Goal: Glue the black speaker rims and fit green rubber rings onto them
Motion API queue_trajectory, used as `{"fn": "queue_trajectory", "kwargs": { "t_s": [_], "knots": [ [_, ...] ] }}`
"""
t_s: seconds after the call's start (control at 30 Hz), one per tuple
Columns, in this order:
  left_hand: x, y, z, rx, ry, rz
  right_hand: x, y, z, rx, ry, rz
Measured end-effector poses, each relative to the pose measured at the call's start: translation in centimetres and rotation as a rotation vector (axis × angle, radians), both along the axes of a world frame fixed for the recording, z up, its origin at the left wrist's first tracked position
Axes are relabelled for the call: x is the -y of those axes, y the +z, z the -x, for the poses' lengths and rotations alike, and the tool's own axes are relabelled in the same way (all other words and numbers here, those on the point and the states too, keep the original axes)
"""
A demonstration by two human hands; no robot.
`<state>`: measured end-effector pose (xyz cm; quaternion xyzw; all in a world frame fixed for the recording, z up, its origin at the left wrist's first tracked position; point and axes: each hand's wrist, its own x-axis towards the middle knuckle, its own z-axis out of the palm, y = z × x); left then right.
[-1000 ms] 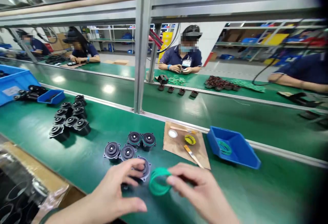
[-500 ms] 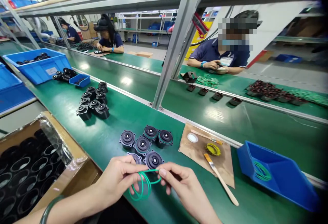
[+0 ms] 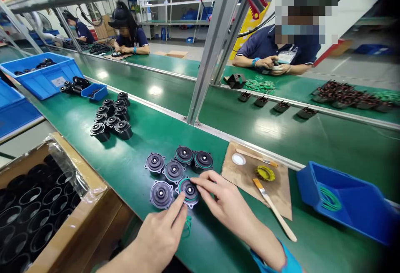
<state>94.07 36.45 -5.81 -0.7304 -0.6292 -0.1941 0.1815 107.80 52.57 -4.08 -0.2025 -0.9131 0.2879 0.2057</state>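
Observation:
A round black motor housing with a raised stepped centre stands between my hands, a green rubber ring lying around its top. My left hand reaches in from the near side, its index fingertip on the housing's near rim. More green rings show beside its curled fingers, partly hidden by them. From the right, my right hand has its fingertips pinched together at the ring along the housing's edge. Touching or close by are several similar housings, some with a green ring on top.
At the right, a blue bin holds green rings. A cardboard sheet carries a yellow cap and brushes. Left are a carton of black cylinders, grouped housings and a blue crate. Co-workers sit across the line.
The bunch of green rings between my hands has dropped lower by my left hand. A ring now lies on the nearest right housing, and both hands have moved onto that housing.

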Motion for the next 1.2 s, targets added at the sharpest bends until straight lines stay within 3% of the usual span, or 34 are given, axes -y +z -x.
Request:
{"fn": "queue_trajectory", "kwargs": {
  "t_s": [0.23, 0.4, 0.6, 0.83, 1.03, 1.13, 1.2],
  "knots": [
    [-1.1, 2.0, 1.9, -0.073, -0.065, 0.085, -0.3, -0.5, -1.4, 0.094, 0.103, -0.157],
    [-1.7, 1.5, 2.4, -0.066, -0.156, 0.018, 0.0, -1.7, -1.6, -0.081, 0.073, -0.222],
    [-1.6, 0.4, 1.9, -0.108, -0.162, -0.076, 2.1, -1.8, -1.5, -0.25, 0.004, -0.413],
    [-1.6, 0.2, 2.6, -0.126, -0.268, -0.096, 3.3, -2.2, -1.4, -0.254, -0.027, -0.37],
    [-1.9, -0.3, 2.5, -0.095, -0.37, -0.131, 2.9, -2.4, -1.6, -0.243, 0.123, -0.441],
    [-1.4, -0.3, 2.2, 0.014, -0.351, -0.096, 3.0, -1.9, -1.8, -0.219, 0.144, -0.448],
    [-0.7, 0.0, 2.3, 0.181, -0.318, -0.07, 3.5, -1.4, -1.8, -0.231, 0.09, -0.354]
  ]
}}
